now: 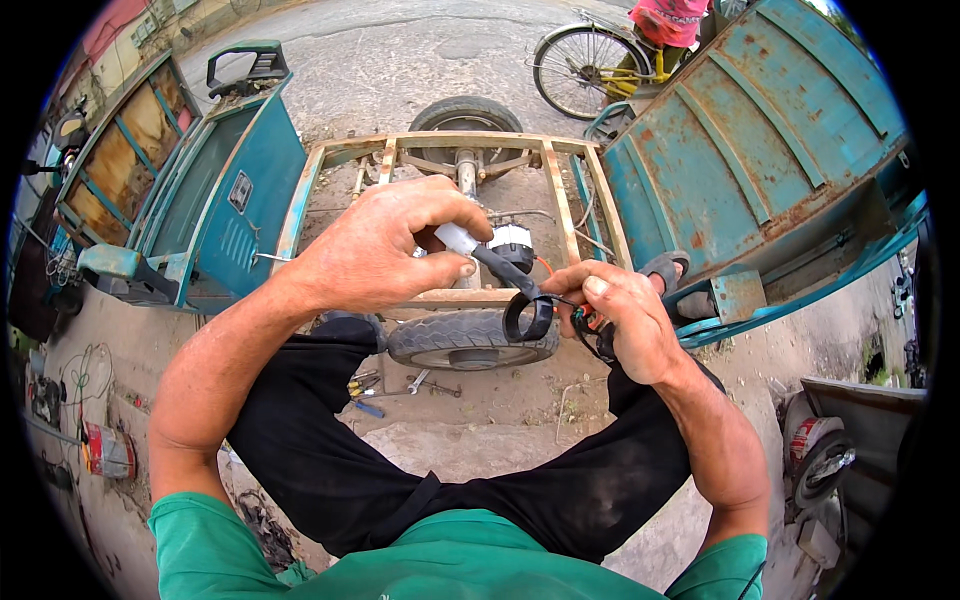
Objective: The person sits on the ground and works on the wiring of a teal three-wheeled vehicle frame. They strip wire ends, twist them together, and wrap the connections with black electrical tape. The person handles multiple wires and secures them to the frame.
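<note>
One white plastic connector (456, 238) is up above the cart frame (560, 200), and the left hand (395, 240) has it pinched between thumb and forefinger! Out of it runs a black-wrapped cable (505, 269), toward the frame's near right corner, where the right hand (632, 312) squeezes bundled wires (592, 325) with thumb and curled fingers. A black tape roll (545, 318) dangles by the frame's near edge; a wrench (418, 382) lies on the ground before it.
</note>
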{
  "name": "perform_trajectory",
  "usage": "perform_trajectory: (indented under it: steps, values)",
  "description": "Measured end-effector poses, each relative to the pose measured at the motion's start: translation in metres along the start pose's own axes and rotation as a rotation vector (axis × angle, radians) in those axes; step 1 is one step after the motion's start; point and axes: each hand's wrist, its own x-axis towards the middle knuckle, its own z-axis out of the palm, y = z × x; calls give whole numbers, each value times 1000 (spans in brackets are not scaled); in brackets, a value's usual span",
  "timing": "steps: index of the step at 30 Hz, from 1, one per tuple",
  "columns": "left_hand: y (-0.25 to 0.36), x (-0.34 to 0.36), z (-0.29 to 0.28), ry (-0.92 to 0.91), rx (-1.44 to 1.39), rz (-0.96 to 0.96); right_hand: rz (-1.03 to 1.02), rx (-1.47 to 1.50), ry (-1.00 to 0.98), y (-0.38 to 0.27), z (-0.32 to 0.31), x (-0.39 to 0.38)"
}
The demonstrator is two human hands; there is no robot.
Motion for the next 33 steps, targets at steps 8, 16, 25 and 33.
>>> perform_trajectory:
  steps: [8,16,25,33]
  values:
    - [0,0,0,-1,1,19,30,5,4,0,1,-1]
    - [0,0,2,9,-30,5,63,-24,10,11,0,0]
    - [1,-1,1,11,-27,10,-15,-281,22,1,4,0]
    - [2,0,0,-38,-166,-51,-24,-273,58,5,6,-2]
